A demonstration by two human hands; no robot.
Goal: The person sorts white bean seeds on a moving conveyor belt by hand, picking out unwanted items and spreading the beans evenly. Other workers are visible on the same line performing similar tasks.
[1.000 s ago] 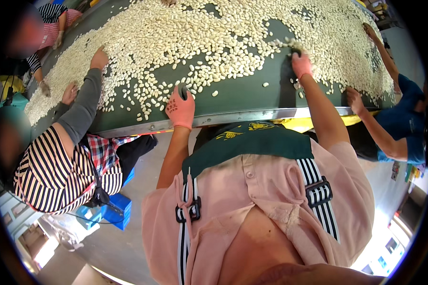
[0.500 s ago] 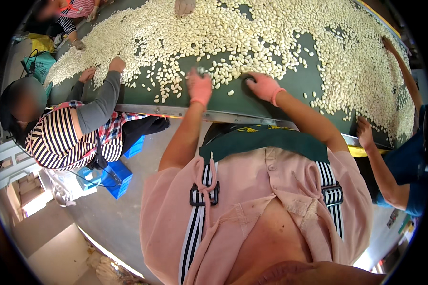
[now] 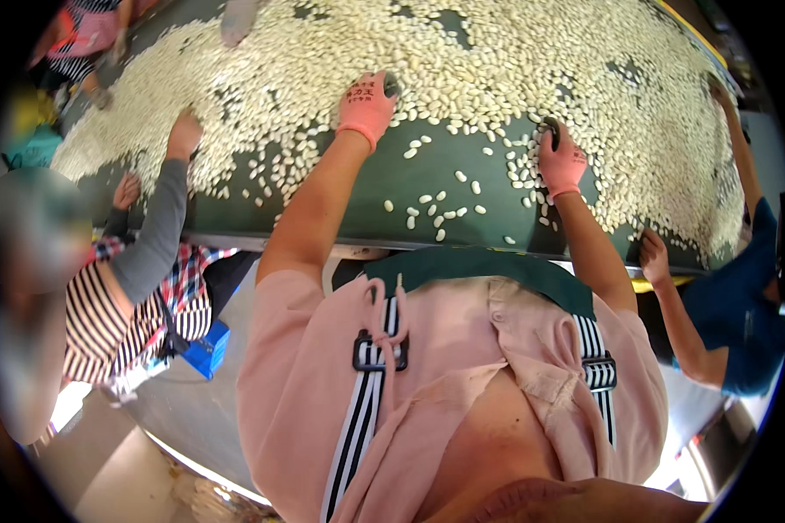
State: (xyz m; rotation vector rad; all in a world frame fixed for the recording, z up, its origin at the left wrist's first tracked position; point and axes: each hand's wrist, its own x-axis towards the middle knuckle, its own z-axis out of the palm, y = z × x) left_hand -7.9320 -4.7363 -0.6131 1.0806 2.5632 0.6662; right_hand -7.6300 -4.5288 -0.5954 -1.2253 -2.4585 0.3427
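Observation:
Two pink work gloves with dark coated palms cover my hands. My left hand (image 3: 366, 109) rests at the near edge of a thick layer of white beans (image 3: 462, 74), its arm stretched forward. Its fingers bend down and out of sight against the beans. Farther right and closer to me, my right hand (image 3: 563, 161) is cupped beside a patch of beans, the dark thumb side turned left and apart from the fingers. Between the hands, several loose beans (image 3: 440, 209) lie scattered on the dark green belt surface (image 3: 366, 187).
At left, a person in a striped top (image 3: 105, 322) reaches into the beans. A person in a blue shirt (image 3: 733, 305) works at right. Other hands show at the far side. The table's metal edge (image 3: 314, 247) runs before me; a blue crate (image 3: 208, 349) stands lower left.
My hands have moved apart: the left forward into the beans, the right farther right. The beans between them have thinned, baring more green surface. The view has shifted slightly.

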